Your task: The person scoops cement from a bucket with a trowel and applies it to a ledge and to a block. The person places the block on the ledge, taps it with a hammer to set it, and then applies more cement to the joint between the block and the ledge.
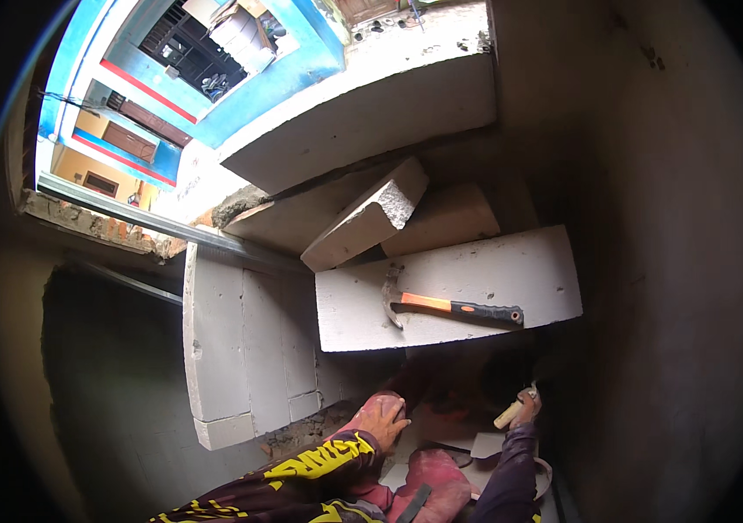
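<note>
My left hand (382,420) lies on my knee, covered in dusty red cloth (363,410), with its fingers stretched out and nothing in them. Low on the right, my right hand (528,408) is closed around a tool with a pale cream handle (507,415). Its working end is lost in the shadow, so its exact kind does not show. Beyond both hands, a claw hammer (454,305) with an orange and black grip rests on a white lightweight block (350,301).
A broken block (363,222) leans behind the hammer's block. Joined white blocks (254,349) form a low wall on the left, near a metal bar (162,225). A plain wall (685,261) rises on the right. A large opening shows a blue building (302,78).
</note>
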`<state>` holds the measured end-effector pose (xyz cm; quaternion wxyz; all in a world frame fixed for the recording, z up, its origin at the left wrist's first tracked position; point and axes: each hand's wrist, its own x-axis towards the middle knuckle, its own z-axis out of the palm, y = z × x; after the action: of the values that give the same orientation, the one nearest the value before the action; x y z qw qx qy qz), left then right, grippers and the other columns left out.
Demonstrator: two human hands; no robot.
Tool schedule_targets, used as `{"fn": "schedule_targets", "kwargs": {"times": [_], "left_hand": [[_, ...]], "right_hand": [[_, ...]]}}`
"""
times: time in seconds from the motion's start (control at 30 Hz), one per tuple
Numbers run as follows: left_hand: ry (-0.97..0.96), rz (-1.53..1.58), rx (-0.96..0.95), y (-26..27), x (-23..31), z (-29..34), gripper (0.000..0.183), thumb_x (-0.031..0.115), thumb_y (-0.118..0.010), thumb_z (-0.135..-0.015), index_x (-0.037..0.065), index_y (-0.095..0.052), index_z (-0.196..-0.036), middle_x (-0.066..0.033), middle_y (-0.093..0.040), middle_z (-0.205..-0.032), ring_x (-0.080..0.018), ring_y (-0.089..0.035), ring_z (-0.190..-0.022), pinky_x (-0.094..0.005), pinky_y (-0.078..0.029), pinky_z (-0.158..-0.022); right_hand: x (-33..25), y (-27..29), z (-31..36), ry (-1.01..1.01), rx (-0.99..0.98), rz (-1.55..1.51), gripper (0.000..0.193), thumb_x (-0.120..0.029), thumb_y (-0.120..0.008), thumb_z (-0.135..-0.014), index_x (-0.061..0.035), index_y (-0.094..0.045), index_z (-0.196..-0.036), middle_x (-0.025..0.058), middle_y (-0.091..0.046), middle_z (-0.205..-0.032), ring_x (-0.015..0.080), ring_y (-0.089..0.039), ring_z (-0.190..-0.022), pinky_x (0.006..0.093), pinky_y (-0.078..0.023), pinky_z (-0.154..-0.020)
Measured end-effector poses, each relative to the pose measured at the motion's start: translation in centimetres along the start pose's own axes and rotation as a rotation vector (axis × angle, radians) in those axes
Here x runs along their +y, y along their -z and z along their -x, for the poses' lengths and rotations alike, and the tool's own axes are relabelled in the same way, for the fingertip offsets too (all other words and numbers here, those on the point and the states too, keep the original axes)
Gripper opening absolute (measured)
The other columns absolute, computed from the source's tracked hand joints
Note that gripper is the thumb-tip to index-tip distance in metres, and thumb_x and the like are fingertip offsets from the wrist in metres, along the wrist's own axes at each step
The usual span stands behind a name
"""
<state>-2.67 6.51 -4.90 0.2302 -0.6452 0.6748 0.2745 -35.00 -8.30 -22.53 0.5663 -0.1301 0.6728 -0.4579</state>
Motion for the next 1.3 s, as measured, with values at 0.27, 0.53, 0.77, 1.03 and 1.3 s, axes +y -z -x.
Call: {"fn": "schedule_targets", "kwargs": {"times": [0.27,0.53,0.77,1.03,1.3], "left_hand": [[-0.015,0.042,-0.277,0.8,0.8,0.3,0.078,0.058,-0.072,-0.077,0.042,-0.042,-0.147,-0.007,-0.014,-0.165,-0.0493,-0.019,-0.146,-0.072,-0.03,-0.107],[0.071,1.05,-0.189,-0.4,-4.8,8.1,0.07,0.05,-0.061,-0.09,0.006,-0.051,-0.143,-0.0214,-0.055,-0.141,-0.0324,-0.05,-0.133,-0.037,-0.038,-0.111],[0.485,0.962,-0.071,-6.3,-8.5,25.6,0.064,0.046,-0.066,-0.086,0.006,-0.06,-0.135,-0.0177,-0.062,-0.134,-0.0318,-0.059,-0.125,-0.0351,-0.044,-0.106],[0.424,0.85,-0.199,-4.4,-7.6,23.1,0.061,0.049,-0.065,-0.084,0.013,-0.063,-0.134,-0.0181,-0.067,-0.126,-0.0322,-0.062,-0.12,-0.0365,-0.046,-0.105],[0.139,1.092,0.179,10.9,-6.8,12.9,0.056,0.045,-0.057,-0.094,0.005,-0.062,-0.132,-0.0195,-0.063,-0.132,-0.03,-0.06,-0.123,-0.0353,-0.046,-0.104]], "right_hand": [[-9.1,1.2,11.5,0.041,0.146,-0.065,0.011,-0.012,-0.059,-0.075,-0.0096,-0.056,-0.085,0.0014,-0.051,-0.081,0.0171,-0.054,-0.076,0.0301,-0.046,-0.073],[-23.0,3.8,29.3,0.088,0.066,-0.188,0.017,-0.014,-0.06,-0.08,-0.0096,-0.055,-0.095,0.0032,-0.054,-0.087,0.0184,-0.058,-0.079,0.033,-0.05,-0.071],[-27.0,8.4,35.9,-0.023,-0.081,-0.164,0.016,-0.015,-0.06,-0.081,-0.0089,-0.055,-0.095,0.0033,-0.054,-0.089,0.0173,-0.057,-0.085,0.0331,-0.048,-0.08],[-27.5,7.0,38.8,-0.009,-0.145,-0.077,0.011,-0.013,-0.062,-0.078,-0.0105,-0.057,-0.087,0.0017,-0.053,-0.079,0.0161,-0.055,-0.069,0.0321,-0.048,-0.062],[-32.9,-3.8,42.4,-0.11,-0.294,0.078,0.014,-0.015,-0.064,-0.081,-0.0114,-0.058,-0.094,-0.0002,-0.051,-0.082,0.0146,-0.055,-0.07,0.032,-0.053,-0.058]]}}
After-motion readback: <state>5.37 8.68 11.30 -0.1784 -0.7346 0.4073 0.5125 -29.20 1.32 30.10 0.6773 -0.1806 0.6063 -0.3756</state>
